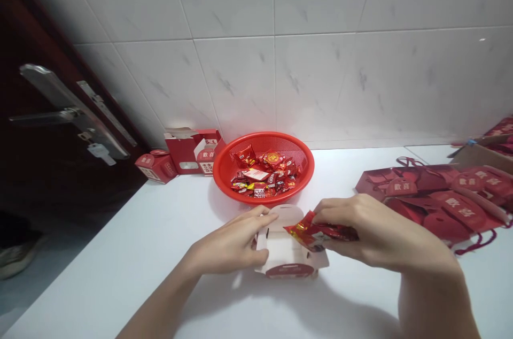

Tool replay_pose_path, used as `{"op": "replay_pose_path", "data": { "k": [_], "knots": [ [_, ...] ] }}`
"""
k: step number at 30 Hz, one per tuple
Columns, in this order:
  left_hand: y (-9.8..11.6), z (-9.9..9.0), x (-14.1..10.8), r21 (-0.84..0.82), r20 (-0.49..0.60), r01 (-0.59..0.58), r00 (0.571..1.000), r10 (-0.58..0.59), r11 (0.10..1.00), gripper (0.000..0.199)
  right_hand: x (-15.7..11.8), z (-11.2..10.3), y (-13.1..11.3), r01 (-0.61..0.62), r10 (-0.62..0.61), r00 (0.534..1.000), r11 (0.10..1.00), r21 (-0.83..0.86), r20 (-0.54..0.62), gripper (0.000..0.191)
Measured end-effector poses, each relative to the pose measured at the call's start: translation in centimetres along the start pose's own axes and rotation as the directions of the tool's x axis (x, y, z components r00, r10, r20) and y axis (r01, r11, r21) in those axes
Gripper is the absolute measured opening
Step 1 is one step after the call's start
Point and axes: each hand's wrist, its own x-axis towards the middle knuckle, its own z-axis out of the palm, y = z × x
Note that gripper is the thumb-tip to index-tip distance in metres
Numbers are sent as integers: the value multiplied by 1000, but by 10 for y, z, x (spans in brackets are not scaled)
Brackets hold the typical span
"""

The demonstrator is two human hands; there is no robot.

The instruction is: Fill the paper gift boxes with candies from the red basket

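An open gift box (282, 248), white inside with a red label on its front flap, stands on the white table (120, 253). My left hand (236, 240) grips its left side, thumb and fingers on the flap. Over the box's right side, my right hand (352, 226) holds red wrapped candies (312, 232) with some gold on the wrapper; how many is unclear. Just behind the box is a red plastic basket (308, 168) with several wrapped candies (264, 170) in it.
Left of the basket stand red boxes (158, 165) and a red carton (182, 152) against the tiled wall (240, 77). Red bags with several boxes (460, 205) lie at the right, beside a cardboard box (489, 154). A dark door with a metal handle (60, 114) is at the left.
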Motion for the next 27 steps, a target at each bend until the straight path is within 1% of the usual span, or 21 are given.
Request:
{"op": "replay_pose_path", "data": {
  "k": [2, 4, 7, 9, 11, 13, 15, 17, 19, 21, 23, 25, 27],
  "knots": [
    [2, 5, 0, -7, -24, 5, 1000, -6, 1000, 65, 2, 5, -2, -28, 32, 998, 997, -77, 51, 14],
    [3, 9, 0, -12, -52, -10, 999, 9, 1000, 72, 9, 11, -4, -22, 32, 995, 993, -112, 92, 18],
    [1, 12, -2, -30, -80, -45, 996, 43, 999, 76, 22, 19, -4, 22, -9, 991, 995, -96, 133, 10],
    [-2, 13, -3, -37, -96, -73, 993, 69, 997, 76, 28, 21, -3, 21, -8, 989, 996, -85, 148, 6],
    [-3, 13, -4, -38, -108, -83, 991, 79, 996, 76, 30, 20, -2, -8, 16, 990, 998, -58, 137, 5],
    [-2, 12, -4, -42, -105, -82, 991, 77, 996, 72, 30, 17, -2, -23, 22, 995, 1000, 4, 98, 9],
    [2, 9, -2, -54, -94, -93, 992, 87, 994, 64, 31, 15, -2, -7, 2, 998, 997, 73, 61, 17],
    [5, 7, 0, -70, -82, -112, 991, 106, 991, 57, 33, 16, -3, 22, -27, 999, 993, 116, 43, 20],
    [7, 5, 3, -83, -70, -125, 990, 119, 989, 55, 38, 20, -3, 59, -64, 997, 990, 132, 41, 20],
    [6, 4, 5, -88, -56, -122, 992, 117, 989, 58, 43, 26, -2, 72, -77, 995, 993, 93, 55, 18],
    [2, 5, 5, -88, -52, -106, 993, 101, 991, 62, 47, 32, 0, 23, -22, 997, 1000, -6, 74, 12],
    [-1, 5, 5, -83, -58, -88, 995, 83, 993, 66, 49, 35, 3, -59, 66, 995, 993, -99, 74, 9],
    [-2, 6, 4, -79, -62, -79, 995, 75, 994, 70, 48, 35, 6, -117, 125, 990, 985, -127, 61, 10]
  ]
}}
